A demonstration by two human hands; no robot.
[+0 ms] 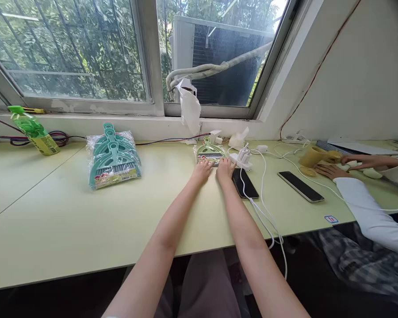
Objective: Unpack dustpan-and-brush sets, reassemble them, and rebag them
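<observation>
A light green dustpan and brush set in clear plastic wrap lies on the table near the wall. My left hand has its fingers closed on the near left edge of this pack. At the near right corner, my right hand grips the same pack, its fingers curled partly out of sight. Further left sits a stack of teal dustpan and brush sets, also wrapped in plastic. Just right of my right hand, a black phone lies under white cables.
A green spray bottle leans at the far left. White cables run from a charger over the table's front edge. A second phone lies further right. Another person's hands are beside a yellow mug.
</observation>
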